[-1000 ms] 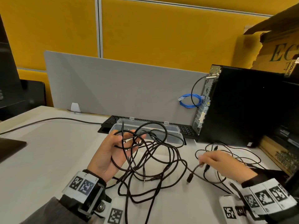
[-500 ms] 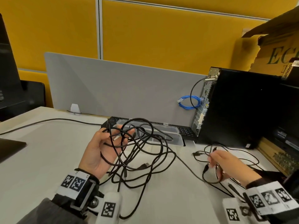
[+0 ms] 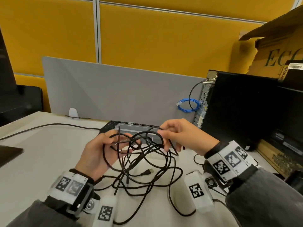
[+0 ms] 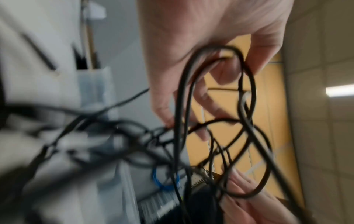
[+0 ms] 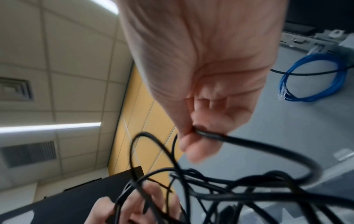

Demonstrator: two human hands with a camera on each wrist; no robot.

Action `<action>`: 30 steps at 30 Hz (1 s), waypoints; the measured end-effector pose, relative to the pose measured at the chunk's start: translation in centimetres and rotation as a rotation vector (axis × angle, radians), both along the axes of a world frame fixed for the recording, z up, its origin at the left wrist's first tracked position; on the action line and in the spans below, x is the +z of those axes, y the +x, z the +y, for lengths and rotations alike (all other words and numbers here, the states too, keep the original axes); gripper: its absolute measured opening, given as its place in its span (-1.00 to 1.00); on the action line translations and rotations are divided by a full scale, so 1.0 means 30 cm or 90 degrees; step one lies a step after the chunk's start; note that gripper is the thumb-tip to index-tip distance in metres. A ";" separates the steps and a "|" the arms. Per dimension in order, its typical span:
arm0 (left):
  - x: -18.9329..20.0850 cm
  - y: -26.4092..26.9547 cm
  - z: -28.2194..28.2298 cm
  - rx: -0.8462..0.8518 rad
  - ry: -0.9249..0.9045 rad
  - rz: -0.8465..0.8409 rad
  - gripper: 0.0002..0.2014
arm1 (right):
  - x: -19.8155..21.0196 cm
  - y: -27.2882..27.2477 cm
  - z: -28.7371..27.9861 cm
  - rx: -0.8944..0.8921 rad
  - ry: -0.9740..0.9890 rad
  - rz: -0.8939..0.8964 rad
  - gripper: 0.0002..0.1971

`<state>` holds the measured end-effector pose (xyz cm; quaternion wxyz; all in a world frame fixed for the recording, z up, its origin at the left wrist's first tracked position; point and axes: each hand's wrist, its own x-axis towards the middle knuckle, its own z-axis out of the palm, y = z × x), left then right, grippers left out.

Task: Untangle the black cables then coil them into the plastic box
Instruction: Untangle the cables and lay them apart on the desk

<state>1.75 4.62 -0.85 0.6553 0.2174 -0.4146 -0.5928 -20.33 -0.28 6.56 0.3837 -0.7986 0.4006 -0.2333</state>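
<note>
1. The black cables (image 3: 144,154) form a loose knot of thin, matte loops, lifted at the top between both hands and trailing down onto the white desk (image 3: 41,153). A USB plug (image 3: 147,171) on 1 end lies on the desk under the hanging loops.
2. The left hand (image 3: 100,153) has its fingers curled round several strands at the left of the tangle; in the left wrist view 2 loops run through the curled fingers (image 4: 226,71).
3. The right hand (image 3: 178,136) pinches 1 strand between thumb and forefinger at the upper right of the tangle; the right wrist view shows the cable squeezed at the fingertips (image 5: 193,141).
4. The plastic box (image 3: 131,128) is clear and open, sitting on the desk just behind the hands, partly hidden by the raised loops. No cable lies coiled in it as far as can be seen.
5. A black keyboard (image 3: 109,126) lies behind the box, against a grey divider (image 3: 114,92).
6. To the right stands a black computer tower (image 3: 237,108) with a coiled blue cable (image 3: 188,104) beside its rear panel.
7. More black cable lies on the desk under the right wrist.
</note>
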 end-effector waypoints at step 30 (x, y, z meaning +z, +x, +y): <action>0.073 -0.130 -0.042 0.209 -0.222 -0.763 -0.93 | -0.078 -0.127 -0.022 -0.036 -0.402 0.361 -0.67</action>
